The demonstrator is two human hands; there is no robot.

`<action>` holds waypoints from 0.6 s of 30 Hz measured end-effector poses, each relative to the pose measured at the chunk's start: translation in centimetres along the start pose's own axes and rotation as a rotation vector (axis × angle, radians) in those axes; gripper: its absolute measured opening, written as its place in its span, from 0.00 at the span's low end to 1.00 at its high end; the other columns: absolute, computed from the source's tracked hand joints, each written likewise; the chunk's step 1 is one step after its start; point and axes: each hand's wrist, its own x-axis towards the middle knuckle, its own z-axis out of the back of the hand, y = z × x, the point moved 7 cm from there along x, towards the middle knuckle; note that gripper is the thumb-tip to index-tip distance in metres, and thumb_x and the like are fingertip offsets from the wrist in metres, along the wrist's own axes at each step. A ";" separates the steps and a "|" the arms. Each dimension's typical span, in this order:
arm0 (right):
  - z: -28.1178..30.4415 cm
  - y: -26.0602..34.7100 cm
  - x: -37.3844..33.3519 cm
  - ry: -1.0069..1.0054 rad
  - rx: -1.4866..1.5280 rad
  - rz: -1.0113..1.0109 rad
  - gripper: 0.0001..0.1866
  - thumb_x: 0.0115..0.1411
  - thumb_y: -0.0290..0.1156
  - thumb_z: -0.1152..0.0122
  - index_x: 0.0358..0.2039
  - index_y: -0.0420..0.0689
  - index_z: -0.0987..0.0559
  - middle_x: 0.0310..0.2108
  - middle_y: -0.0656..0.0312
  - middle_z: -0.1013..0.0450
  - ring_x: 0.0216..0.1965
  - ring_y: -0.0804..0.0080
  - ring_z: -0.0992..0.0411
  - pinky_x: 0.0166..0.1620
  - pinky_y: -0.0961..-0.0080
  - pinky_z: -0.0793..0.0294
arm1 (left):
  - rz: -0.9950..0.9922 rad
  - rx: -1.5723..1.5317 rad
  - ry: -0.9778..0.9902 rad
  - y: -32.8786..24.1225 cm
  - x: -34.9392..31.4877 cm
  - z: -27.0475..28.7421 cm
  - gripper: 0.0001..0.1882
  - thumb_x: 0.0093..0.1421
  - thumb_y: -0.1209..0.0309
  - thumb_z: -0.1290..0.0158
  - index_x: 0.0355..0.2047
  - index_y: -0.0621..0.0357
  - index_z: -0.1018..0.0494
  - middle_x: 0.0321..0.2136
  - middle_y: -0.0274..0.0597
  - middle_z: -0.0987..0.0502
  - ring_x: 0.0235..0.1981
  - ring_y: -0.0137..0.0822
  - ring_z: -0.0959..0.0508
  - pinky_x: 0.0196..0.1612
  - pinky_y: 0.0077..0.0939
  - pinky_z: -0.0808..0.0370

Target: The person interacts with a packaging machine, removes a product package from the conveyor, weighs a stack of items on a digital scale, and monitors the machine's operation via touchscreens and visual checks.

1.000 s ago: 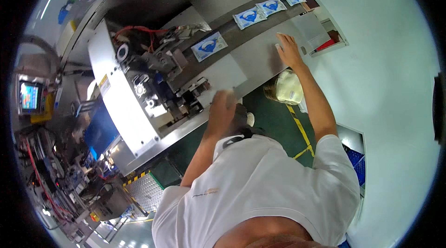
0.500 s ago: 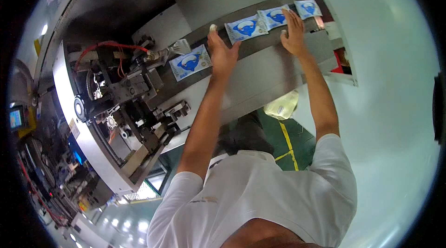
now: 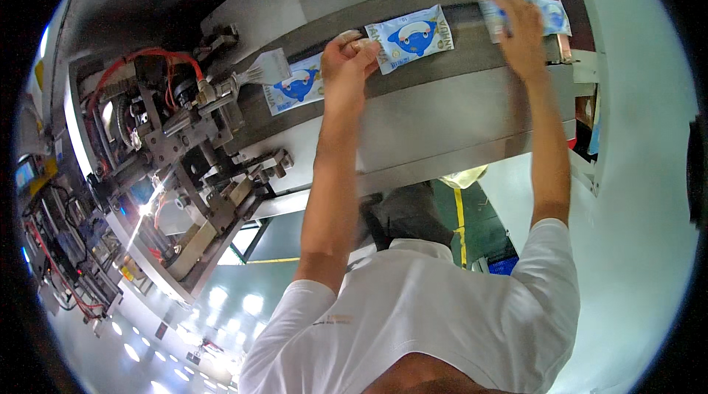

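Note:
My left hand [image 3: 345, 68] is closed at the left edge of a flat blue-and-white packet [image 3: 413, 38] with a blue cartoon animal on it, pinching that edge between thumb and fingers. Left of this hand, and partly covered by it, a like packet [image 3: 296, 89] lies on the dark conveyor belt [image 3: 457, 47]. My right hand [image 3: 523, 41] reaches over a blurred packet [image 3: 490, 13] at the right end of the belt. Just beyond its fingers is another packet [image 3: 554, 18]. Motion smears the right fingertips, so their grip cannot be made out.
At left a metal mechanism [image 3: 195, 128] with a red hose [image 3: 122, 69] holds a clear brush-like fan [image 3: 267, 68] over the belt. A metal ledge [image 3: 442, 117] runs along the belt's near side. A white panel [image 3: 641, 173] stands at right, near the belt's dark opening [image 3: 575, 21].
The left hand has closed on the middle packet's edge. My right hand has moved right, and the packet under it has slid away from the middle one toward the end packet.

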 end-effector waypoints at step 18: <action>4.8 13.7 -3.8 0.206 1.557 -0.579 0.48 0.53 0.21 0.31 0.70 0.44 0.47 0.58 0.51 0.31 0.58 0.64 0.30 0.59 0.66 0.28 | 0.117 -0.422 0.422 0.2 -6.2 0.7 0.21 0.63 0.74 0.45 0.56 0.65 0.35 0.48 0.46 0.22 0.49 0.35 0.20 0.55 0.33 0.24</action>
